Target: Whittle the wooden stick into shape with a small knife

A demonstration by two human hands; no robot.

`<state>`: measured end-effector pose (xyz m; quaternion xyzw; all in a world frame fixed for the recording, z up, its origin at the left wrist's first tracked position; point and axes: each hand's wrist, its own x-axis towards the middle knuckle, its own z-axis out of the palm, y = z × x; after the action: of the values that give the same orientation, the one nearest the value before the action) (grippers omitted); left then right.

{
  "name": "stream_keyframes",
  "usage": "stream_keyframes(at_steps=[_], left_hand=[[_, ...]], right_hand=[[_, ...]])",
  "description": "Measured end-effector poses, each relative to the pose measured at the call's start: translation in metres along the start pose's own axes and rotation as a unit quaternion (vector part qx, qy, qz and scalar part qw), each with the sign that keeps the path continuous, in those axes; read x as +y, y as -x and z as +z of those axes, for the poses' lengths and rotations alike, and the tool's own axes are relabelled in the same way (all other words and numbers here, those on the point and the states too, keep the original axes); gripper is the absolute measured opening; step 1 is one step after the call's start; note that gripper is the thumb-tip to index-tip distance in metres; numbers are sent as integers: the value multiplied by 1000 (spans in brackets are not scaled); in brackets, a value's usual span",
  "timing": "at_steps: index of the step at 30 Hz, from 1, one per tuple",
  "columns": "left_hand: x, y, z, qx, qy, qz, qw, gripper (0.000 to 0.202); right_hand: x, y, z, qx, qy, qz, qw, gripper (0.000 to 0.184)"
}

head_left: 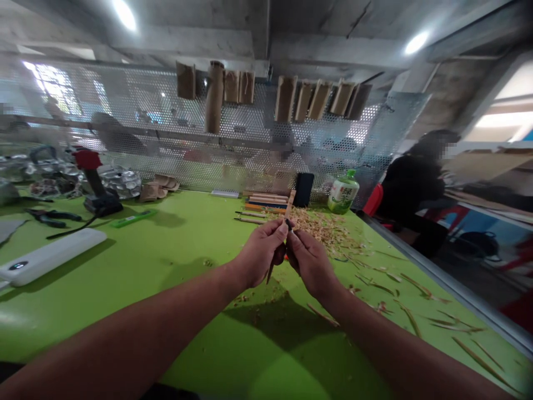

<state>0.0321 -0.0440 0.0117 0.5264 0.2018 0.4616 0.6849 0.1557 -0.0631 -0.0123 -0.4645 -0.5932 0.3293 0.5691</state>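
Over the green table, my hands meet in the middle of the view. My left hand point(260, 253) is closed on a narrow wooden strip point(290, 200), which stands up past the fingers and shows a pointed lower end below them. My right hand point(312, 261) is closed around a small dark-tipped tool point(288, 224); its tip is against or very near the strip, and the fingers cover its handle. Just beyond the hands lies a heap of curly wood shavings point(320, 228). Small crumbs of wood are scattered under the wrists.
Behind the hands are wooden sticks point(266, 199), thin carving tools point(250, 220), a dark phone-like slab point(305, 189) and a green bottle point(343, 191). At left lie a cordless drill point(97, 189), pliers point(52, 216), a green cutter point(133, 218) and a white device point(58, 255). A person point(412, 183) sits at right.
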Motion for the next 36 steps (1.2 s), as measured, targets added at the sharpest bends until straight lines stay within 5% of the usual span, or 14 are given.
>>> stream_keyframes(at_steps=[20,25,36], left_hand=[[-4,-2,-3,-27,34,-47,998,17],[-7,-3,-3,-35,50,-72,996,18],[-2,-10,-14,19,32,-5,999,21]], right_hand=[[-4,-1,-1,-15,-53,32,998,45],[-5,-6,-10,17,81,-42,996,47],[-8,-7,-14,-53,47,-35,997,29]])
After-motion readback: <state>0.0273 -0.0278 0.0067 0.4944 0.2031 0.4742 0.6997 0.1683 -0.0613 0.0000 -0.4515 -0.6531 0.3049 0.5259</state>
